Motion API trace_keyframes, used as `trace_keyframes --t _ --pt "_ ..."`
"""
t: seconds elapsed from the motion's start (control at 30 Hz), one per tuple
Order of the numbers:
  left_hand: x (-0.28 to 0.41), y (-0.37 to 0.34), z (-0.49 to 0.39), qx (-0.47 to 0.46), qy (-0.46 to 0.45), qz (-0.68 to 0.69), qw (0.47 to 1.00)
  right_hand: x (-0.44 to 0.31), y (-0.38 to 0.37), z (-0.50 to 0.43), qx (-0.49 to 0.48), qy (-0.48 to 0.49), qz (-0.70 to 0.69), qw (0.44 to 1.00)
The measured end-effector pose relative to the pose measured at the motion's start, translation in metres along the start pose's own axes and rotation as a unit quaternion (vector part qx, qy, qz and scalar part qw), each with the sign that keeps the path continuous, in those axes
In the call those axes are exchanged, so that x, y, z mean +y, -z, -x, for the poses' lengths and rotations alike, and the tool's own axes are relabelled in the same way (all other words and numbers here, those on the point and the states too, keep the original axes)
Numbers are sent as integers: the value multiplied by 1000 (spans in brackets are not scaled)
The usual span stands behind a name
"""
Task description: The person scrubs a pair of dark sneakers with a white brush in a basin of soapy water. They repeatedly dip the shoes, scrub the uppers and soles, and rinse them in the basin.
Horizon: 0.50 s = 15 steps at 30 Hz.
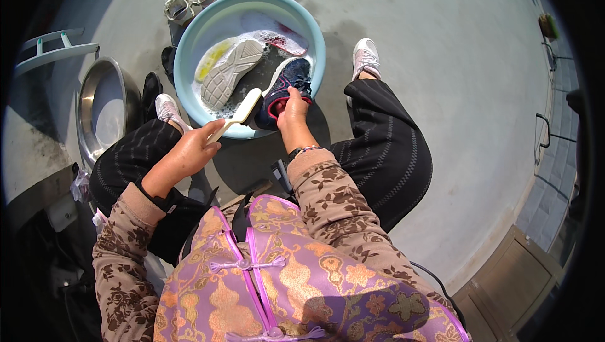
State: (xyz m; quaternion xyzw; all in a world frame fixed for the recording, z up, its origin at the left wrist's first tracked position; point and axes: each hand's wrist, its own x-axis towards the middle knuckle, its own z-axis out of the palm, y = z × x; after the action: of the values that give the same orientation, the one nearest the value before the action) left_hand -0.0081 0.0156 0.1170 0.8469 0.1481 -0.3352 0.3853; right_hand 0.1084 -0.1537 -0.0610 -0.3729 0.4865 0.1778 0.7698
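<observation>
My left hand (189, 150) grips the pale handle of a scrubbing brush (246, 107), whose dark bristles are against or close to the heel of a navy lace-up sneaker (292, 76) with pink trim. My right hand (292, 111) holds that sneaker by its collar, fingers inside the opening, over the near rim of a light blue plastic basin (181, 65). Soapy, dark water fills the basin. In it lies another shoe with its grey patterned sole (232, 73) up. A yellow and white item (212, 60) and a red-edged item (288, 42) are partly hidden by suds.
A pair of pale sneakers (178, 7) stands behind the basin. Left of it are dark shoes (150, 87) and a stainless steel basin (85, 105). My feet in pale sneakers (365, 57) flank the blue basin on a concrete floor (449, 82). Light blue rails (56, 52) stand far left.
</observation>
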Motion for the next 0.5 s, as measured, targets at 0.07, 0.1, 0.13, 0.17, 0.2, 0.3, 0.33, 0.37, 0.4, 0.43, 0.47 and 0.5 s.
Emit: trace_keyframes --t 0.07,0.1,0.13,0.17,0.2,0.3,0.33,0.37,0.4,0.43,0.47,0.5 --pt "6 -6 -13 14 -26 12 999 0 1 -1 -12 0 -9 1000" --pt "11 -9 -25 36 -61 -17 997 0 2 -1 -16 1 -14 1000" --pt "17 -12 -40 51 -84 -39 994 0 2 -2 -14 -3 -9 1000" --pt "22 -15 -56 65 -106 -60 990 -1 3 -3 -12 -7 -3 1000" --pt "28 -16 -73 59 -103 -58 991 0 3 -3 -9 -12 2 1000" --pt "47 -20 -123 60 -109 -81 989 1 2 -5 0 -6 0 1000" --pt "51 -20 -133 69 -120 -97 986 1 2 -6 -11 -9 1 1000" --pt "53 -22 -137 68 -118 -101 985 2 2 -7 -11 -10 0 1000" --pt "54 -22 -139 71 -118 -104 985 2 2 -8 -15 -12 -4 1000" --pt "53 -22 -135 73 -122 -105 984 3 3 -9 -15 -14 -7 1000" --pt "51 -21 -129 63 -116 -106 986 3 3 -10 -11 -19 -6 1000" --pt "47 -18 -117 51 -115 -106 986 4 3 -10 -3 -22 -5 1000"
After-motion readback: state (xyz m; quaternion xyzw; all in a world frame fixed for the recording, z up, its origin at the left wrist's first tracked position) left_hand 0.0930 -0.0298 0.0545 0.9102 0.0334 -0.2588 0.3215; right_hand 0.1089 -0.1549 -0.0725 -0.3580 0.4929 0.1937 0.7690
